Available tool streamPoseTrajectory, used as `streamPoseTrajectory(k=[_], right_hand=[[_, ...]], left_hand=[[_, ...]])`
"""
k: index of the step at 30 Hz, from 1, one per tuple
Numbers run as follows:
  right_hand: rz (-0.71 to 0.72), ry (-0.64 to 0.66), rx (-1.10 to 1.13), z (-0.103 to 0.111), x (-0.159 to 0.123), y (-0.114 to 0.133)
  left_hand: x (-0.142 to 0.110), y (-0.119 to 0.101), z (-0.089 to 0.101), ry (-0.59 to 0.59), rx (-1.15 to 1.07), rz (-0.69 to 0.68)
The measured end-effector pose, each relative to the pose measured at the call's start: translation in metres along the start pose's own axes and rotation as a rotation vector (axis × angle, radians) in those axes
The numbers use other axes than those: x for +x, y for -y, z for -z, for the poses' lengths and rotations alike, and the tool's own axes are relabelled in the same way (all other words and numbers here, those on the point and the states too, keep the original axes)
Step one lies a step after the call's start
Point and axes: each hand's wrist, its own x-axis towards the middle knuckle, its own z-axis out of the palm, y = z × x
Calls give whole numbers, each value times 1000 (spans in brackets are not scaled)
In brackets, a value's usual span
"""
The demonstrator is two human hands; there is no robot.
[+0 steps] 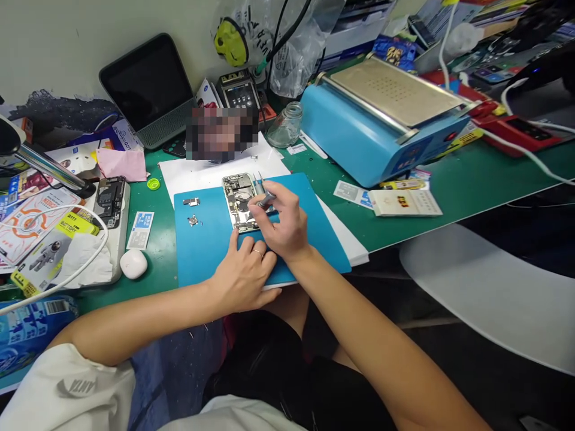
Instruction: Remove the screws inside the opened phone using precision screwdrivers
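An opened smartphone point(239, 190) lies on a blue mat point(197, 257), its inner parts exposed. My right hand point(287, 224) is closed in a pinch around a grey-handled screwdriver point(268, 197), which slants over the phone's lower right part. A thin two-pronged tool, possibly tweezers point(259, 179), shows beside the phone; I cannot tell whether that hand holds it too. My left hand point(245, 266) rests on the mat below the phone, fingers apart and bent, index fingertip at the phone's bottom edge. Small metal phone parts point(191, 202) lie on the mat's left side.
A blue machine with a metal plate point(395, 90) stands at the right, with a glass jar point(287, 123) beside it. Another opened phone point(111, 200) lies on a white box at left, near a white earbud case point(133, 264). A dark-screened display point(148, 84) stands behind.
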Motion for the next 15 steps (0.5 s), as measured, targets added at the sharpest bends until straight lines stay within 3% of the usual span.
streamPoseTrajectory(k=[15], right_hand=[[-43,47,-96,1,-3,-3]], left_hand=[[1,0,1,-3,-30,-9]])
